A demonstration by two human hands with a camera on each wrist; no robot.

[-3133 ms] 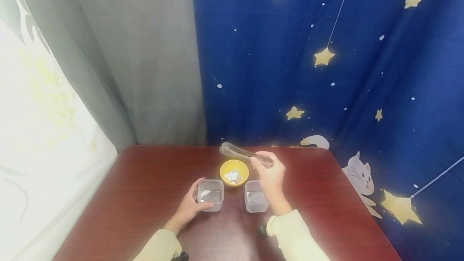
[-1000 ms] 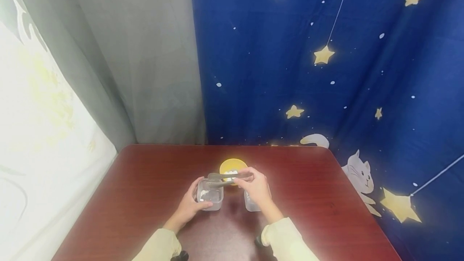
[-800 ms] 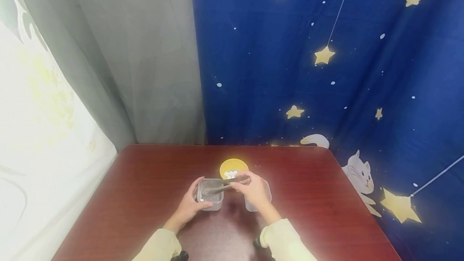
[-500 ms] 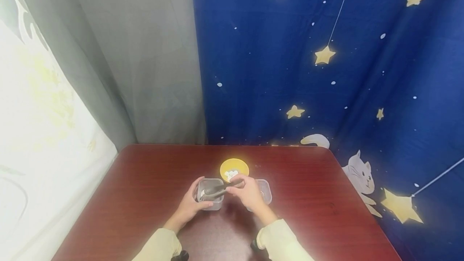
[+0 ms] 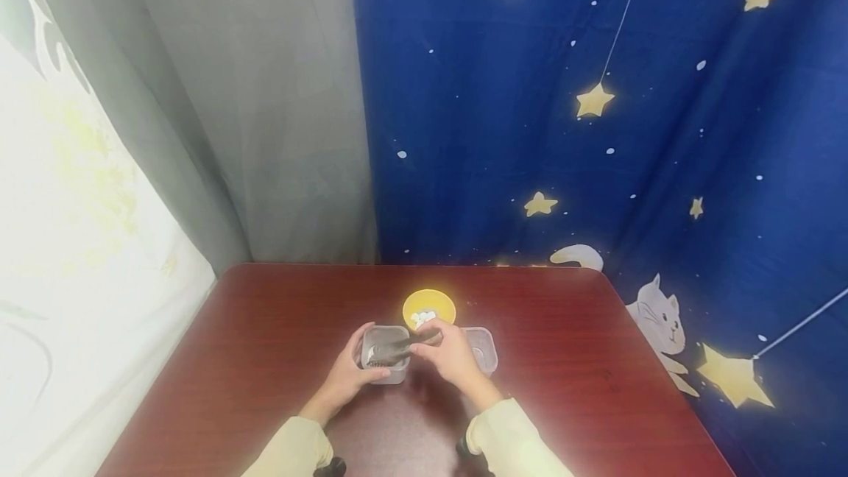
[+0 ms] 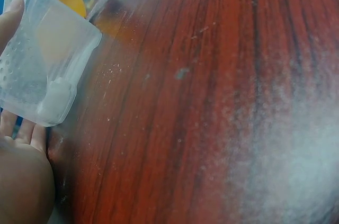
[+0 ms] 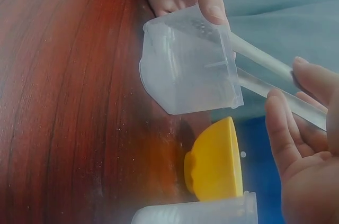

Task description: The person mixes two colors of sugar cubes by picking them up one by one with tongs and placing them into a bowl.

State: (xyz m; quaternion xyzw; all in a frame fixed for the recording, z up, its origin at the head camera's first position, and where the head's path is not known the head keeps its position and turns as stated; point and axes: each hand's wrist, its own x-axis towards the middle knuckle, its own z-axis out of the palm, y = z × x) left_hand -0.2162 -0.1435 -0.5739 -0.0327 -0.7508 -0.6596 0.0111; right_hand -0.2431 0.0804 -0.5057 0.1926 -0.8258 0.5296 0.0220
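Note:
A clear square plastic container [image 5: 396,375] stands on the table, its near-left side gripped by my left hand [image 5: 344,377], thumb across the front. My right hand [image 5: 456,359] pinches transparent tongs [image 7: 259,57] between thumb and fingers. The tongs' ends reach down inside that container. Through its wall the left wrist view shows a whitish lump [image 6: 57,99] near the bottom, its kind unclear. Behind the hands sits a yellow bowl [image 5: 412,303] holding several small white pieces [image 5: 422,317]. My right hand partly covers a second clear container [image 5: 486,359].
The dark red wooden table [image 5: 278,308] stretches around the items, with its back edge just beyond the bowl. A grey curtain [image 5: 298,131] and a blue star-patterned curtain [image 5: 477,131] hang behind it.
My right hand has come down and left, taking the tongs from above the yellow bowl into the left container. The tongs' arms look closer together. My left hand stays in place.

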